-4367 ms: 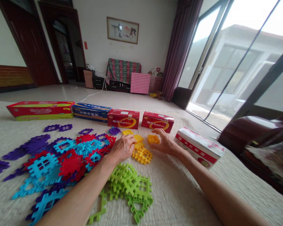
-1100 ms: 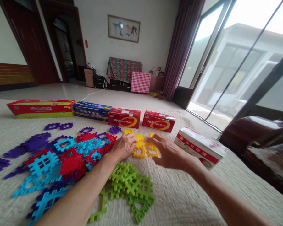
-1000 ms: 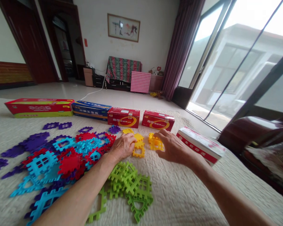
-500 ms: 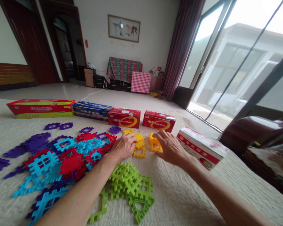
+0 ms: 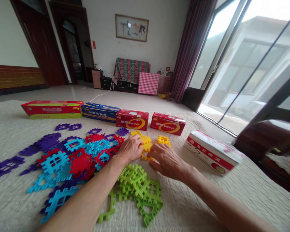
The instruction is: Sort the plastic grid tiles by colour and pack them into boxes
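Flat interlocking plastic pieces lie on a cream quilted cover [image 5: 203,193]. My left hand [image 5: 131,149] rests curled on the small yellow pieces [image 5: 146,144], fingertips pressing them. My right hand [image 5: 166,160] lies just right of it, fingers together and closed on the near yellow piece [image 5: 147,157]. A short stack of yellow pieces [image 5: 163,140] sits apart, beyond my right hand. A green pile [image 5: 139,188] lies below both hands.
Red, blue and purple pieces [image 5: 74,158] spread to the left. Boxes stand in a row at the back: a long red one [image 5: 52,109], a blue one [image 5: 100,112], two red ones [image 5: 132,119]. A white-and-red box [image 5: 212,151] lies at the right.
My right hand left the yellow stack near the red box and came back left to the yellow piece beside my left hand. The left hand stayed put.
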`<state>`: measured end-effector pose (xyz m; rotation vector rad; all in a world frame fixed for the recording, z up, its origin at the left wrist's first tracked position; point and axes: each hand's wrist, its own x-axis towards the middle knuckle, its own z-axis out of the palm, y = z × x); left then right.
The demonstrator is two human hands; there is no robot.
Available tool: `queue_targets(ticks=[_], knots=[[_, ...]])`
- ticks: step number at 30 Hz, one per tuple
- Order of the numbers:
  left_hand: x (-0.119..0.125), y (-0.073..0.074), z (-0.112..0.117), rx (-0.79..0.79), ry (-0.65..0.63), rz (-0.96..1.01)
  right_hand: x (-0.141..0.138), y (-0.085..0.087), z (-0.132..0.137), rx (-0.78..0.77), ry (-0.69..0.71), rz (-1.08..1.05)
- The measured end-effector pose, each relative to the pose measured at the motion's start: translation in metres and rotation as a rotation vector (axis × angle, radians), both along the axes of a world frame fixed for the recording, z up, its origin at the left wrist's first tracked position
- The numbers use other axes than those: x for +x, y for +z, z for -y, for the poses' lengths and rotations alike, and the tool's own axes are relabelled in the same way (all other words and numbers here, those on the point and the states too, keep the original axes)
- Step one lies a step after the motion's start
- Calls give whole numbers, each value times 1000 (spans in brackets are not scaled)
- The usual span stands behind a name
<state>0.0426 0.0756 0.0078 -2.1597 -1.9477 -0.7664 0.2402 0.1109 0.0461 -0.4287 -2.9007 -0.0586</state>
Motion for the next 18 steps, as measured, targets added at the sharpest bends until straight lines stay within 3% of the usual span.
queue_targets(ticks=[8,18], knots=[[-2,-1,-1,-3,-8,0,11,13,4,-106,35,6],[-2,0,0,24,-23,-6,27,25,-2,-188,-93,95]])
